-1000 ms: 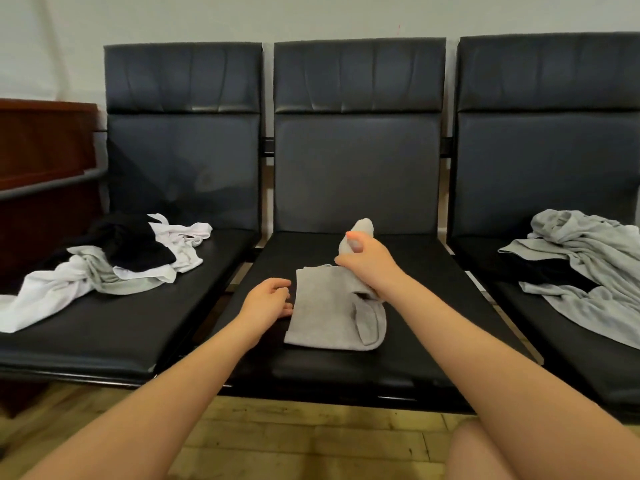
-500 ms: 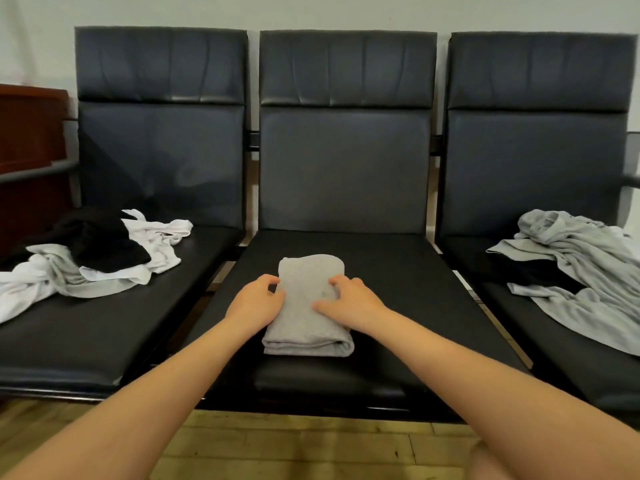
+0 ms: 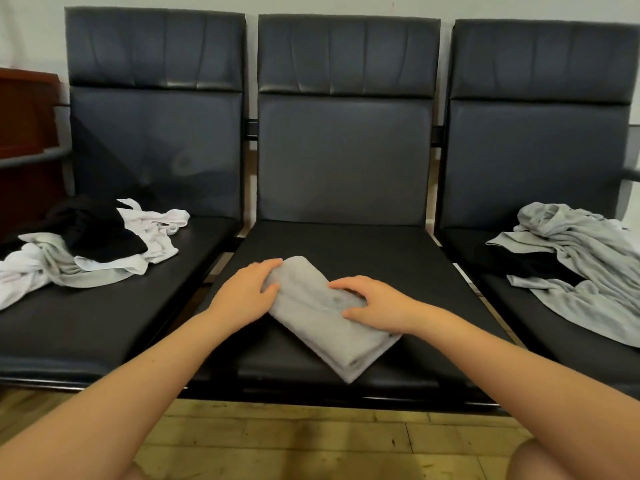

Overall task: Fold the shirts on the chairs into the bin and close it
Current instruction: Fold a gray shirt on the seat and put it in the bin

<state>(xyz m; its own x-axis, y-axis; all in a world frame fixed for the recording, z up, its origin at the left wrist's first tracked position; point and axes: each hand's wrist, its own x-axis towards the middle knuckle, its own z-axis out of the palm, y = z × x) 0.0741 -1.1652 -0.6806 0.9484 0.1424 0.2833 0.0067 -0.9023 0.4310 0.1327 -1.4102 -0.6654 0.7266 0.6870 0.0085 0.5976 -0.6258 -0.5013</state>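
Lying on the middle seat [image 3: 398, 265], the folded grey shirt [image 3: 322, 327] sits askew: its long axis runs from the far left, by the left hand [image 3: 249, 292], down to a near-right corner close to the seat's front edge. Both hands are on it, one at each flank, so neither is clearly nearer. The left hand cups the far end, fingers bent over that edge and thumb against the cloth, a grip by the look of it. The right hand [image 3: 374, 308] lies over the middle of the bundle with fingers curled onto the top and thumb along the near side; whether it pinches the layers or only presses them I cannot tell. My guess is that the coming move is a lift, and it turns on that skew: the near-right corner hangs clear of both hands and may sag or unfold unless the right hand slides toward it.

Loose clothes wait on either side: a white, grey and black heap [image 3: 93, 244] on the left seat, a grey heap [image 3: 585, 268] over something black on the right seat, partly cut off by the frame. No bin shows anywhere in view, so which way the shirt must travel is unknown. The shirt's underside and the fingertips beneath it are hidden.
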